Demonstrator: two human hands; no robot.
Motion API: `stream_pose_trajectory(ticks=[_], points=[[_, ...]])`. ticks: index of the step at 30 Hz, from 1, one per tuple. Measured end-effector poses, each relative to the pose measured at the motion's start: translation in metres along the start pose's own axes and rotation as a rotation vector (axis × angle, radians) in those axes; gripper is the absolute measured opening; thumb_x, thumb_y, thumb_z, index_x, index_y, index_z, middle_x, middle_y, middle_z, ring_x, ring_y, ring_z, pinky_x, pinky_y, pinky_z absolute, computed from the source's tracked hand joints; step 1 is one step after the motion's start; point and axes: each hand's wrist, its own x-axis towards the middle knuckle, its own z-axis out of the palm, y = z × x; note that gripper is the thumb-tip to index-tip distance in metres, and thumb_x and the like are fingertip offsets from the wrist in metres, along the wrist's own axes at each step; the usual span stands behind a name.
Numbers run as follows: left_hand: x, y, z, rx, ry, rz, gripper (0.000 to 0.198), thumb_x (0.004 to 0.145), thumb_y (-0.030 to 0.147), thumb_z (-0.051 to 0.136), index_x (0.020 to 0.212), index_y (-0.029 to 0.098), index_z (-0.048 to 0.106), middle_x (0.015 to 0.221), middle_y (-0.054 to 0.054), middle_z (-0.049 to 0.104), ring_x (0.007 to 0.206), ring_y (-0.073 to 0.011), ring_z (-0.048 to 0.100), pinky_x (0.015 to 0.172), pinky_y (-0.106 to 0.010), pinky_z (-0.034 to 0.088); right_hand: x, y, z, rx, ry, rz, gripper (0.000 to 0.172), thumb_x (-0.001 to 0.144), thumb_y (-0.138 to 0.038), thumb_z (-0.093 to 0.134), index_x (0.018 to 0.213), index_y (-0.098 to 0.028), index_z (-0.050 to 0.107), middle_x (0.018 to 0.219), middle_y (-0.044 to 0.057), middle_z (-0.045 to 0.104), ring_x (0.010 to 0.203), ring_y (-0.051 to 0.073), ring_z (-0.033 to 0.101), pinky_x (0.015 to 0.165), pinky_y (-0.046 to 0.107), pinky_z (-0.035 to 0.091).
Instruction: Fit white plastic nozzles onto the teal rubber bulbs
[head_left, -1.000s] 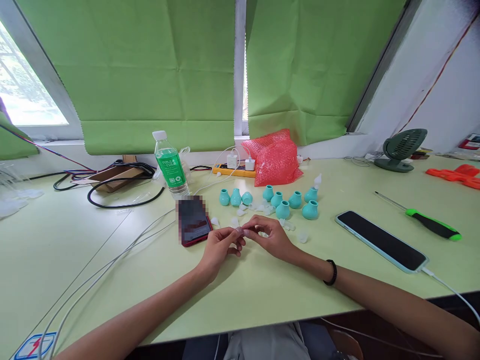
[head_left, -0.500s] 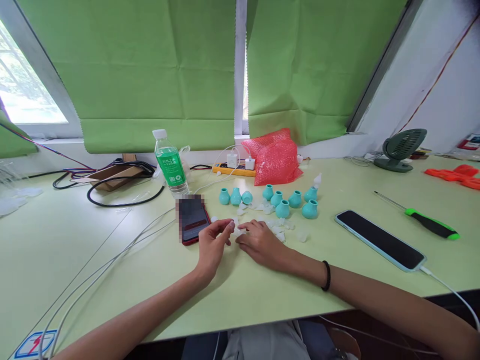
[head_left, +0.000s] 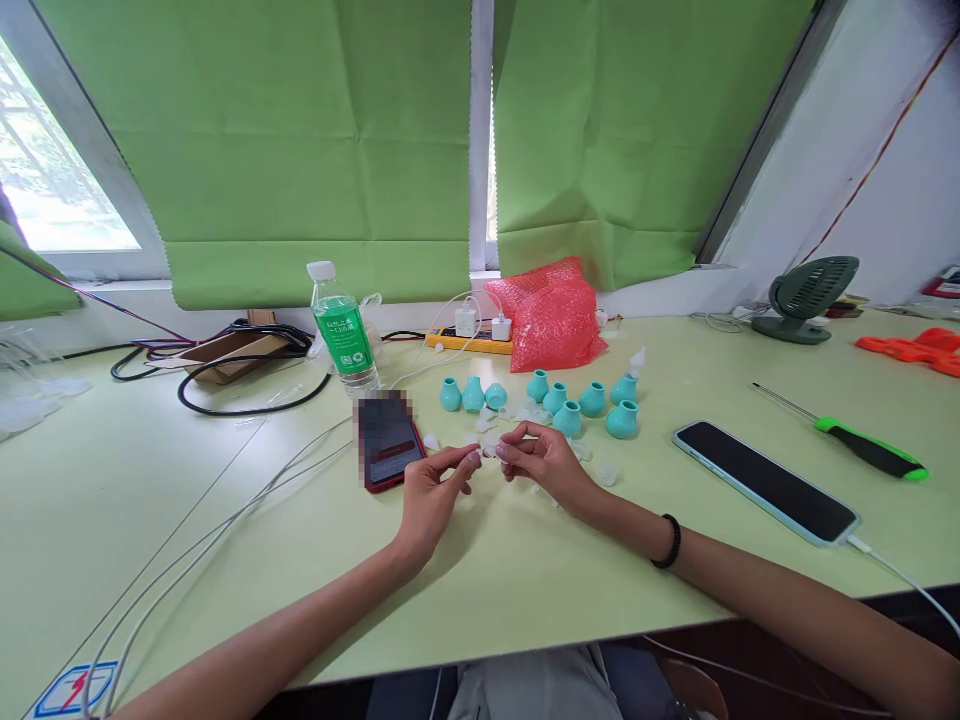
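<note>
Translucent pieces lie near the teal pots in the head view, small bits seemingly pinched (shapes too fine to tell) by both left hand and right hand, fingertip handling that probably next calls for a steady grip.

The scene was captured in one wide view by a camera worn on the head, set above and behind the left hand and right hand, aimed forward and down. Both hands were framed just below centre; nearer than them, the forearms and lap were included; beyond them, the tabletop was shown as far as the green blinds.
</note>
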Motion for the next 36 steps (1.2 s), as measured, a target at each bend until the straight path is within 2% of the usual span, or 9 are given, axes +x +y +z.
stream_pose_trajectory(ticks=[4,10,19,23,29,36], points=[[-0.0006,0.0006,0.0006,0.024,-0.052,-0.006,0.02,0.064,0.027,0.061,0.078,0.015,0.068,0.067,-0.003,0.059,0.054,-0.0085,0.043,0.048,-0.02,0.04,-0.0008,-0.0001,-0.0016,0.147,-0.08,0.079,0.026,0.061,-0.029,0.066,0.064,-0.015,0.045,0.063,-0.001,0.057,0.058,0.013,0.059,0.061,0.031,0.048],[0.0001,-0.0019,-0.0005,-0.005,-0.07,-0.013,0.021,0.065,0.027,0.061,0.081,0.016,0.067,0.064,-0.001,0.056,0.053,-0.0073,0.043,0.048,-0.02,0.04,-0.0022,0.0011,-0.0022,0.141,-0.114,0.095,0.028,0.06,-0.026,0.068,0.077,-0.015,0.048,0.073,0.002,0.06,0.063,0.016,0.062,0.067,0.034,0.049],[-0.0003,0.0013,-0.0014,-0.043,-0.019,-0.059,0.021,0.061,0.026,0.065,0.075,0.012,0.067,0.061,-0.002,0.058,0.051,-0.007,0.044,0.046,-0.019,0.039,-0.0022,0.0031,0.001,0.074,-0.082,0.085,0.032,0.054,-0.026,0.07,0.078,-0.015,0.051,0.074,0.003,0.06,0.06,0.015,0.061,0.062,0.032,0.05],[0.0004,0.0002,-0.0012,-0.037,-0.002,-0.045,0.018,0.059,0.025,0.066,0.071,0.011,0.066,0.059,-0.001,0.058,0.05,-0.0073,0.045,0.046,-0.019,0.04,-0.002,0.0047,0.0015,0.062,-0.048,0.092,0.032,0.053,-0.027,0.07,0.077,-0.015,0.052,0.07,0.002,0.06,0.057,0.014,0.06,0.059,0.03,0.05],[-0.0013,0.0009,-0.0003,0.041,-0.01,0.024,0.017,0.061,0.024,0.065,0.074,0.014,0.067,0.069,-0.003,0.061,0.051,-0.0075,0.046,0.046,-0.019,0.04,-0.0022,0.0053,0.002,0.082,-0.022,0.083,0.034,0.052,-0.026,0.072,0.076,-0.015,0.051,0.068,0.0,0.059,0.056,0.015,0.06,0.058,0.031,0.05],[-0.0014,0.0025,-0.0007,0.042,-0.015,0.059,0.017,0.062,0.026,0.064,0.075,0.016,0.068,0.063,0.0,0.058,0.051,-0.0076,0.045,0.045,-0.019,0.041,-0.0031,0.0023,0.0038,0.053,-0.024,0.038,0.036,0.049,-0.027,0.072,0.074,-0.015,0.049,0.067,0.001,0.059,0.053,0.015,0.06,0.054,0.031,0.05]])
